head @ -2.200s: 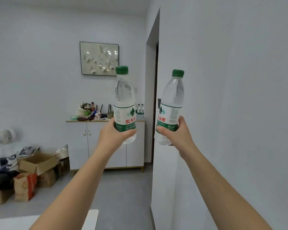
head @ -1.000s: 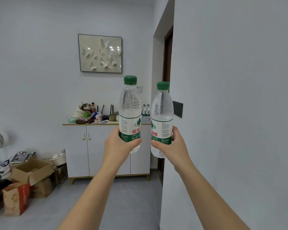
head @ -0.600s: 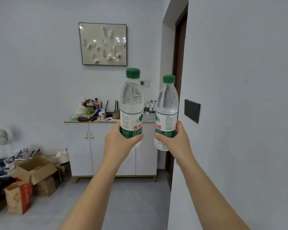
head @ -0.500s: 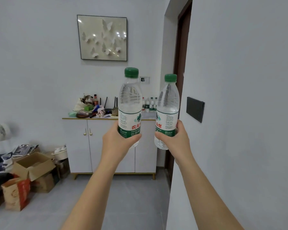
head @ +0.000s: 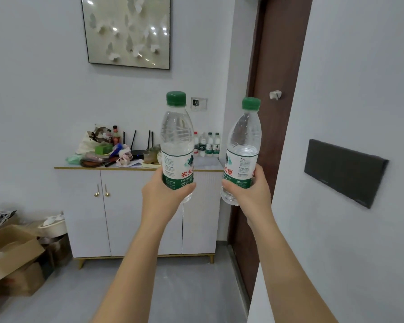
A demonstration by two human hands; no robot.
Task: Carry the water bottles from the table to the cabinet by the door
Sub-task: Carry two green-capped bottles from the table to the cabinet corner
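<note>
While both arms stretch toward twelve o'clock, the left hand (head: 162, 194) is wrapped around one water bottle (head: 177, 145) and the right hand (head: 250, 194) around a second bottle (head: 243, 145), both upright, green-capped, carried in the air short of the cabinet (head: 135, 213). Its top is cluttered at ten o'clock; four small bottles (head: 207, 144) stand at the one o'clock end beside the door (head: 271, 113). Setting down there could topple those bottles, and the wall corner (head: 289, 183) at two o'clock sits near the right elbow's path. Labels show red characters 农夫山 and 山泉, "PURIFIED" partly legible.
</note>
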